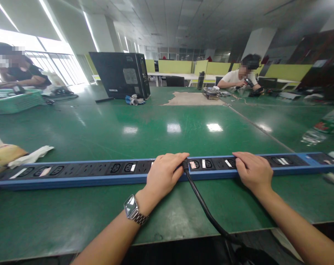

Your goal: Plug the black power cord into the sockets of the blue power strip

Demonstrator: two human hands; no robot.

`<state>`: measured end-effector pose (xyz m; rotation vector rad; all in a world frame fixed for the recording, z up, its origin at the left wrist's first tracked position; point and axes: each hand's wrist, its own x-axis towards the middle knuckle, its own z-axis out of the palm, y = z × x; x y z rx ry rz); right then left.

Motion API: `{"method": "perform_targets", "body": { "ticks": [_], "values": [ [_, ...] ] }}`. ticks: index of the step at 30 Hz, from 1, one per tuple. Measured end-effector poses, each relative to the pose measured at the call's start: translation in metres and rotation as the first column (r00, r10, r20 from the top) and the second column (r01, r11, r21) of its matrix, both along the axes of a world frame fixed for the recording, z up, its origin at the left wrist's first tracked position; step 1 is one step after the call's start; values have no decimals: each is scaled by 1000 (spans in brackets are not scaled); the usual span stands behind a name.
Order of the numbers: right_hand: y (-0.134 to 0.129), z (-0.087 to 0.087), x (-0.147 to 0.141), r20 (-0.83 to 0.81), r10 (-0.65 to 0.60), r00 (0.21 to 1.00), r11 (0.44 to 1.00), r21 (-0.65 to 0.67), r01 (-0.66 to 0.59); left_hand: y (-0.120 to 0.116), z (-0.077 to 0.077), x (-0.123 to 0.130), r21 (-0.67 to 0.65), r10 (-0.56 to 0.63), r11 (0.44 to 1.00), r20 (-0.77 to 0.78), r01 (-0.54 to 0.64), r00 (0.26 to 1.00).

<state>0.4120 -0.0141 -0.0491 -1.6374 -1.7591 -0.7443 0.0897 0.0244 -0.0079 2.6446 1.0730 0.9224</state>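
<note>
A long blue power strip (95, 180) with a row of black sockets lies across the green table in front of me. My left hand (164, 171), a watch (134, 209) on its wrist, pinches a black plug (186, 164) at the strip's middle between fingers and thumb. The plug meets the socket row; how deep it sits I cannot tell. From it a thick black cable (204, 208) runs down over the table's near edge. Further right, my right hand (255, 171) is closed over the strip, its fingers curled on the far side. White paper labels mark several sockets.
Behind the strip stands a black computer case (118, 75) with gloves (135, 100) beside it. A green basket (16, 102) is at far left, a plastic bottle (323, 127) at right. Two people sit across the table (145, 123). Yellow packaging (7, 156) lies by the strip's left end.
</note>
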Motion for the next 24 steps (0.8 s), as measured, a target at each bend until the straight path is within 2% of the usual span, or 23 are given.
{"method": "perform_targets", "body": {
  "ticks": [5,11,24],
  "values": [
    [-1,2,-1,-12,0,1000,1000,0,0,-2,1,2,8,-18,1000,-53,19,998],
    [-1,2,-1,-21,5,1000,1000,-10,-5,-3,-4,2,48,-13,999,-27,15,1000],
    [-2,3,-3,-60,0,998,999,-39,-3,-5,-8,2,119,91,990,-79,-82,993]
  ]
}}
